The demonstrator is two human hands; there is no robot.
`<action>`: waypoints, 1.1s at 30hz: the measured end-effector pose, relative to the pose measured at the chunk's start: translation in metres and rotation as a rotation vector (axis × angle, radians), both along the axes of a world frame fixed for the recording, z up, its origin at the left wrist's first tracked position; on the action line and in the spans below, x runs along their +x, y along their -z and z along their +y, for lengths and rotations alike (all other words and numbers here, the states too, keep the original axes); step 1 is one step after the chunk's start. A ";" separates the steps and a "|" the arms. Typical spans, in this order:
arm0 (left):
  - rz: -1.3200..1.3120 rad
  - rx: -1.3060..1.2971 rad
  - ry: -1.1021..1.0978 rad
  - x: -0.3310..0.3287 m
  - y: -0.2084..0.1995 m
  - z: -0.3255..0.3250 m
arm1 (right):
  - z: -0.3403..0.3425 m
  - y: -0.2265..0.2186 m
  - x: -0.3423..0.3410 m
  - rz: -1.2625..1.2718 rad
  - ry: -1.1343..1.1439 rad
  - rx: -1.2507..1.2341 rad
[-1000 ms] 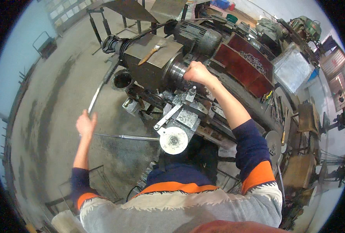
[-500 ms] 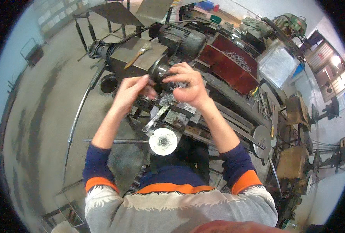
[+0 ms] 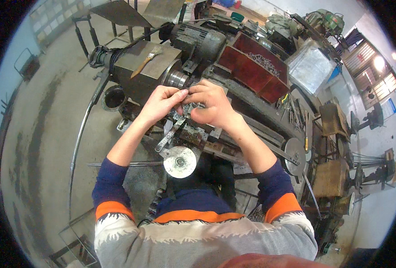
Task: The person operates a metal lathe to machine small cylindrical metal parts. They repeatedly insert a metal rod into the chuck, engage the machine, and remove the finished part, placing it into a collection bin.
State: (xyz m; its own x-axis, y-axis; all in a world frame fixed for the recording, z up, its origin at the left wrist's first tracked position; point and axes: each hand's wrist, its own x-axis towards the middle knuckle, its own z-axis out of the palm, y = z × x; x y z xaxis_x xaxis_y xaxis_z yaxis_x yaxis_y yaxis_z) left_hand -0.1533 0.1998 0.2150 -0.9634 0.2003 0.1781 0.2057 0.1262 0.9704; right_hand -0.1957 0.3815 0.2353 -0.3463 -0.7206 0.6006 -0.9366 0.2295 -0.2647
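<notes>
Both my hands meet over the tool post (image 3: pixel 190 111) of a metal lathe (image 3: pixel 233 89). My left hand (image 3: pixel 160 105) pinches a small metal part at the tool post with its fingertips. My right hand (image 3: pixel 211 106) is curled over the same spot from the right, fingers closed on the part. The piece itself is mostly hidden under my fingers. The chuck (image 3: pixel 176 79) sits just behind my hands. A round white handwheel (image 3: pixel 179 162) lies below them, close to my body.
A brush (image 3: pixel 146 61) rests on the headstock cover (image 3: pixel 137 67). The motor (image 3: pixel 198 40) stands behind, a red chip tray (image 3: pixel 251 67) to the right. A long bent rod (image 3: pixel 79 138) lies on the concrete floor at left. Other machines (image 3: pixel 340 169) crowd the right side.
A second ago my left hand was out over the floor at left and only my right hand was at the chuck. Both hands have since come together at the tool post.
</notes>
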 end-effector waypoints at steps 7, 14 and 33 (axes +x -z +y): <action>0.084 -0.234 0.058 -0.003 -0.014 -0.022 | -0.010 -0.007 -0.022 -0.198 -0.072 0.094; 0.117 -0.576 -0.387 0.046 -0.014 -0.143 | -0.016 0.016 -0.086 -0.536 0.347 0.451; -0.533 -1.545 -0.842 0.155 0.097 -0.320 | -0.042 0.043 -0.100 -0.455 0.500 0.536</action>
